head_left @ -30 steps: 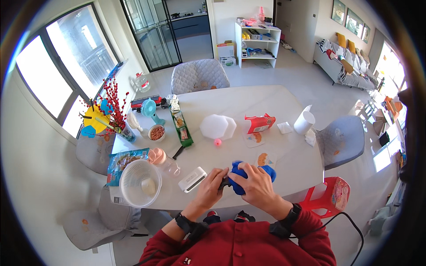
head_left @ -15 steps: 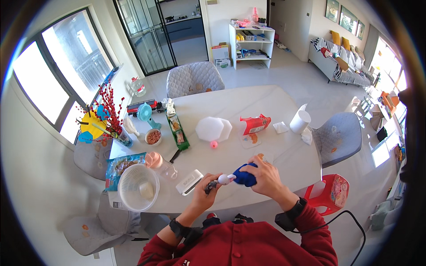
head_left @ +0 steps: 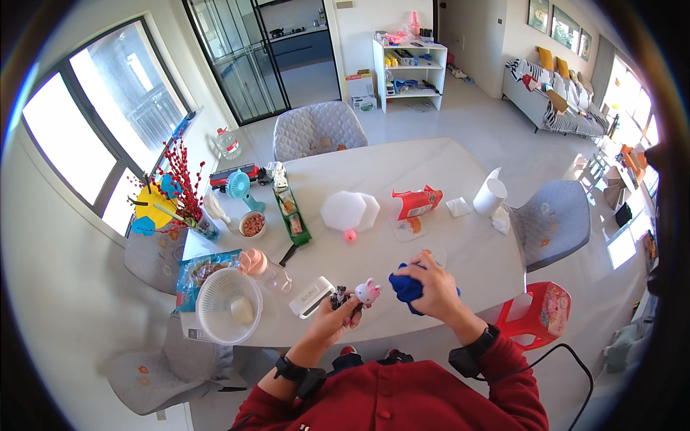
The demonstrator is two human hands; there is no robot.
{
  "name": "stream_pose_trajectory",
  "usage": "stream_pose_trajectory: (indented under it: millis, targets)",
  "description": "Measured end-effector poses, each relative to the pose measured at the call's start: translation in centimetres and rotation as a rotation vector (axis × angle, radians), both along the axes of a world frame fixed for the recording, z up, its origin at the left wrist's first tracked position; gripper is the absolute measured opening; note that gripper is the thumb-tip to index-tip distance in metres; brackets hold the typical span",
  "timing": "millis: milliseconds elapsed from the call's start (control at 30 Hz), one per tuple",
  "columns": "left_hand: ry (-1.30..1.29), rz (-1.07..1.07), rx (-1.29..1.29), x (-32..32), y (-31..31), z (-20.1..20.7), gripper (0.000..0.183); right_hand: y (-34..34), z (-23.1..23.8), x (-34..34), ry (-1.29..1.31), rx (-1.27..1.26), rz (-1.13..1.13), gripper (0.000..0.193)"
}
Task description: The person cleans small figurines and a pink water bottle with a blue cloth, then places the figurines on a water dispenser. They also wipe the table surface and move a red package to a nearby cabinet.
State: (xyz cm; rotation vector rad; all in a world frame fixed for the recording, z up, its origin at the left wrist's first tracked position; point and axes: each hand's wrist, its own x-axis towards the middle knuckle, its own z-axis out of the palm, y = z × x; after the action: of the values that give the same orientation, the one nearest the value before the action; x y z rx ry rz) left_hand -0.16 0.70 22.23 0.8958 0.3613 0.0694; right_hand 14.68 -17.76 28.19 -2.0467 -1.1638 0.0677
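The left hand (head_left: 330, 320) has its fingers closed around the lower part of a rabbit toy (head_left: 367, 292), whose head pokes out toward the right hand (head_left: 440, 287), curled over a bunched blue cloth (head_left: 407, 289) just apart from it. The step looks like wiping the toy; that calls for bringing cloth and toy together.

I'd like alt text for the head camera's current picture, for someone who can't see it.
A person's left hand holds a small white-and-pink eared figure, and the right hand grips a crumpled blue bundle, above a pale table. Further left stand a white basket and a pink-topped bottle.
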Motion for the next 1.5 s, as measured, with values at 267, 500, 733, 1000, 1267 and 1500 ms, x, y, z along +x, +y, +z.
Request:
stream_pose_trajectory:
  millis: [267, 500, 733, 1000, 1267, 1500]
  targets:
    - [-0.107, -0.207, -0.541, 0.7, 0.1, -1.1, 0.028, 1.7, -0.7, -2.2, 0.186, 0.337, 0.137, 0.055]
    - [-0.133, -0.399, -0.826, 0.4, 0.1, -2.5, 0.035, 0.7, 0.0, -0.6, 0.293, 0.324, 0.138, 0.048]
    - [-0.148, -0.195, -0.508, 0.9, 0.1, -1.8, 0.031, -0.3, -0.1, -1.0, 0.22, 0.068, 0.19, 0.043]
    - [-0.018, 0.052, -0.242, 2.3, -1.7, -0.1, 0.018, 0.6, -1.5, -1.6, 0.03, 0.011, 0.041, 0.05]
    - [-0.006, 0.138, 0.379, 3.3, -2.1, -1.1, 0.024, 0.9, -1.6, -2.2, -0.143, 0.068, 0.047, 0.053]
    - [0.075, 0.198, 0.187, 2.5, -1.6, -2.7, 0.022, 0.1, -2.2, -2.0, -0.052, -0.231, 0.002, 0.05]
